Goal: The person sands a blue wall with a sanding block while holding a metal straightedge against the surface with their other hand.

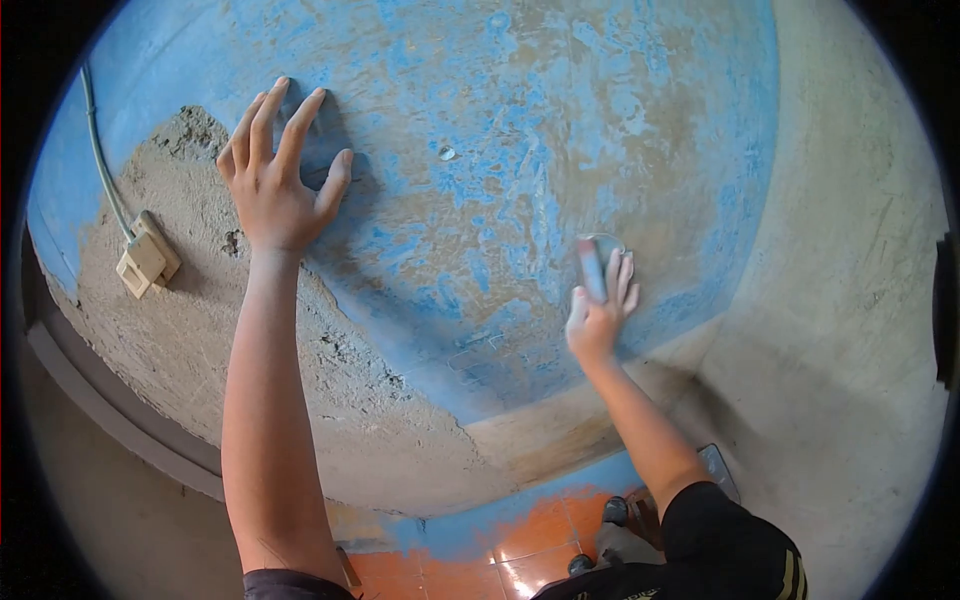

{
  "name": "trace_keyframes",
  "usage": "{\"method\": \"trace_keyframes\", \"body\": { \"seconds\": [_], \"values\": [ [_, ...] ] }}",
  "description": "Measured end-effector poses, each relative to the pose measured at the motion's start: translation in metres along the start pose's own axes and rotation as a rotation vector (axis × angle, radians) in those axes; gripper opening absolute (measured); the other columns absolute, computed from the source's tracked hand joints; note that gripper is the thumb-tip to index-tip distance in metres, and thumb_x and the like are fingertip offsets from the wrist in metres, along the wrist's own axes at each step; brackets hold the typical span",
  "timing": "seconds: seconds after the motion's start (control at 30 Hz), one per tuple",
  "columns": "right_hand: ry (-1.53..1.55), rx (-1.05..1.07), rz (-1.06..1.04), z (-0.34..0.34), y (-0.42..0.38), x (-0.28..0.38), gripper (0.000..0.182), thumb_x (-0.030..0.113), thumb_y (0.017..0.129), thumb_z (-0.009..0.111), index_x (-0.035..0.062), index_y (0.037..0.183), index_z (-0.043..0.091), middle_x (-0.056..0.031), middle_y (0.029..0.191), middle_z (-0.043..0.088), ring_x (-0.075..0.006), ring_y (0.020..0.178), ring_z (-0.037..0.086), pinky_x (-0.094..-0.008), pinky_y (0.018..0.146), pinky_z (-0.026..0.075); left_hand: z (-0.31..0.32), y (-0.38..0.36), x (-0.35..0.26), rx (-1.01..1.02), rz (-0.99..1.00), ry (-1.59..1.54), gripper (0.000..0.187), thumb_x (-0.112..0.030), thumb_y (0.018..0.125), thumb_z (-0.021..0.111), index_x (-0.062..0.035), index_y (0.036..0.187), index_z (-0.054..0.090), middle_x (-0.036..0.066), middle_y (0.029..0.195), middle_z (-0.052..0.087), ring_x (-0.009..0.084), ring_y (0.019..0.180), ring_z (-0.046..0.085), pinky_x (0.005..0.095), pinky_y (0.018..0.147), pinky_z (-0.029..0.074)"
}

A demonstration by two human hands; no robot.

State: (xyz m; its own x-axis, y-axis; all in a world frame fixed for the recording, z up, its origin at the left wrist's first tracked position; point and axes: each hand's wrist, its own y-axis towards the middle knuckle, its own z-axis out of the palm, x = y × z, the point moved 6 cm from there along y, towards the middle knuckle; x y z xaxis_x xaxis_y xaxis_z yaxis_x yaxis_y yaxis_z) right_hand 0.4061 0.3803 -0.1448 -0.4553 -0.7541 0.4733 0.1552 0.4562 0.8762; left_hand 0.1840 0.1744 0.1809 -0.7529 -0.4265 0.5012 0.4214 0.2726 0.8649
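Observation:
A wall (450,200) with worn, flaking blue paint fills most of the view. My left hand (280,180) is at its upper left, fingers spread and holding nothing, the fingertips at the painted surface. Lower and to the right, my right hand (602,305) is closed around a small flat hand tool (592,268) with a reddish tip and a pale blue-grey bar. The tool is up against a patch where the paint is worn to grey-brown. Slight blur and the fingers hide its exact kind. Pale dust coats the fingers of both hands.
A beige electrical socket (145,262) with a grey cable (103,165) hangs left of my left forearm, on rough bare plaster (340,350). Blue dust (470,530) covers part of the orange tiled floor (530,570). A bare grey wall (840,240) meets the corner at right.

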Motion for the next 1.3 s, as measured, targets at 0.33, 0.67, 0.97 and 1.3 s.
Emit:
{"method": "trace_keyframes", "body": {
  "seconds": [0.33,0.67,0.97,1.3],
  "values": [
    [0.02,0.17,-0.274,0.008,-0.004,0.033,0.063,0.047,0.091,0.068,0.0368,0.151,0.052,-0.0156,0.16,0.04,-0.0405,0.151,0.03,-0.0769,0.11,0.017,0.0,0.001,0.001,-0.011,-0.005,-0.017,0.06,-0.044,0.089,0.069,-0.0347,0.146,0.053,0.002,0.156,0.045,0.0237,0.146,0.038,0.049,0.119,0.027],
    [-0.051,0.363,-0.653,0.015,-0.005,0.058,0.065,0.055,0.093,0.066,0.0354,0.153,0.05,-0.0147,0.166,0.031,-0.0449,0.153,0.025,-0.0759,0.113,0.014,0.001,0.0,0.0,-0.025,0.011,-0.009,0.06,-0.046,0.09,0.068,-0.0351,0.147,0.053,0.001,0.156,0.045,0.0233,0.146,0.039,0.0474,0.118,0.027],
    [-0.177,0.312,-0.544,0.017,0.007,0.062,0.051,0.046,0.098,0.062,0.0357,0.148,0.056,-0.0129,0.163,0.038,-0.0443,0.151,0.028,-0.0743,0.113,0.017,0.001,0.002,0.001,-0.026,0.013,-0.013,0.061,-0.045,0.088,0.069,-0.0344,0.147,0.053,0.001,0.155,0.045,0.0232,0.146,0.039,0.0476,0.118,0.027],
    [-0.035,0.071,-0.294,0.013,0.029,0.063,0.055,0.053,0.095,0.064,0.0322,0.145,0.059,-0.0097,0.163,0.039,-0.0367,0.152,0.031,-0.0753,0.112,0.019,0.001,0.002,0.001,-0.039,0.01,-0.014,0.061,-0.045,0.088,0.068,-0.0342,0.146,0.054,0.002,0.155,0.046,0.0233,0.144,0.04,0.0466,0.116,0.028]
  ]
}}
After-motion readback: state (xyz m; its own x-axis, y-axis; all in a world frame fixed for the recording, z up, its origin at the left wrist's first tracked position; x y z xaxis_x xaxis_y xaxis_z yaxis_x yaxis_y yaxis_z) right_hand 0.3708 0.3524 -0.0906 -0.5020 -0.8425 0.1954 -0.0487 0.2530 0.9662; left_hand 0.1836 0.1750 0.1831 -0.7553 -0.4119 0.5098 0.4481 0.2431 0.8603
